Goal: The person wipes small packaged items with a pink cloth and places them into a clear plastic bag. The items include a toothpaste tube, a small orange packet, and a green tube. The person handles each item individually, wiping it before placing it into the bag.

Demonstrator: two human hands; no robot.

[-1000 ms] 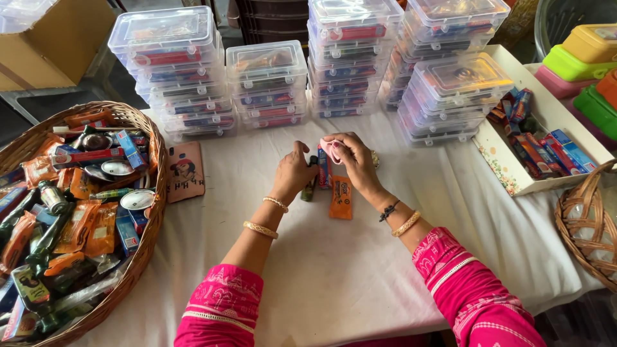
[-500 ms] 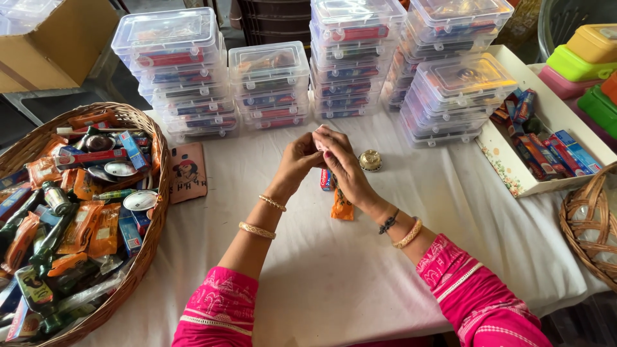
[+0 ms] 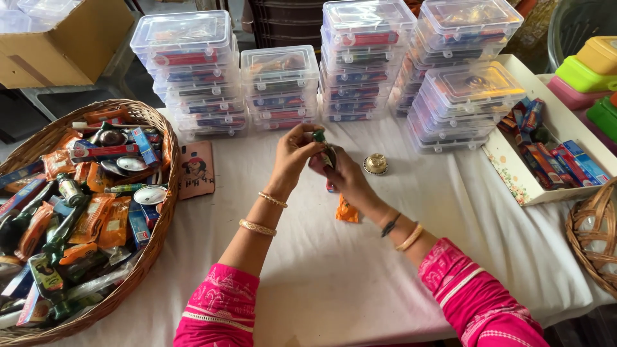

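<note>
Between both hands' fingers (image 3: pixel 302 138) sits a small green bottle (image 3: pixel 319 137).

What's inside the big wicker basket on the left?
The basket holds a heap of orange sachets, small green bottles, round metal tins and blue packets. Whatever lies beneath the top layer is covered.

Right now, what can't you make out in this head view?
- Small green-topped item: mostly hidden by the left hand and right hand.
- Orange packet: partly behind the right wrist.
- Wicker basket: cut off by the left edge.
- Stacked clear boxes: contents blurred through the lids.
</note>
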